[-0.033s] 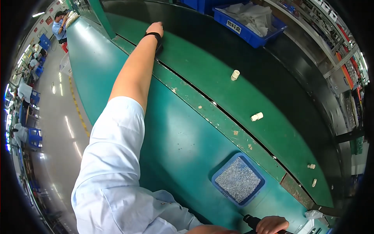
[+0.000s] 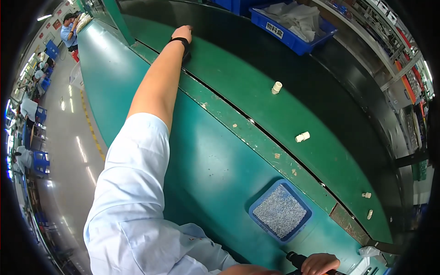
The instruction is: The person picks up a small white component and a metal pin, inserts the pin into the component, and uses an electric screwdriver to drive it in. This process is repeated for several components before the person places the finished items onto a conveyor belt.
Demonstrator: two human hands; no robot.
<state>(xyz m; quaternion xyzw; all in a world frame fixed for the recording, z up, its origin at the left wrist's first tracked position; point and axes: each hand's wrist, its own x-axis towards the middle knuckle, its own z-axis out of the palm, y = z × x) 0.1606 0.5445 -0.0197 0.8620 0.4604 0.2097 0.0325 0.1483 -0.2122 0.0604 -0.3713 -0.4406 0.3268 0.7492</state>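
My left hand (image 2: 182, 34) reaches far out over the green conveyor belt (image 2: 220, 68), a dark band round its wrist. Its fingers are curled, and whatever they hold, if anything, is hidden. Low in the view, my right hand (image 2: 321, 264) wraps round a black electric screwdriver (image 2: 297, 260), its narrow tip pointing up and left. Just beyond the tool, a blue tray (image 2: 255, 218) full of small silvery pieces, like screws, sits on the green worktop (image 2: 206, 151). Cream plastic fittings stand or lie on the belt: one upright (image 2: 276, 88), one on its side (image 2: 302, 137).
Two smaller cream pieces, one (image 2: 366, 195) above the other (image 2: 370, 214), lie on the belt at right. A blue bin (image 2: 293, 39) with white wrapping stands beyond the belt. A green post (image 2: 118, 20) rises at far left. A person (image 2: 69, 31) sits farther off.
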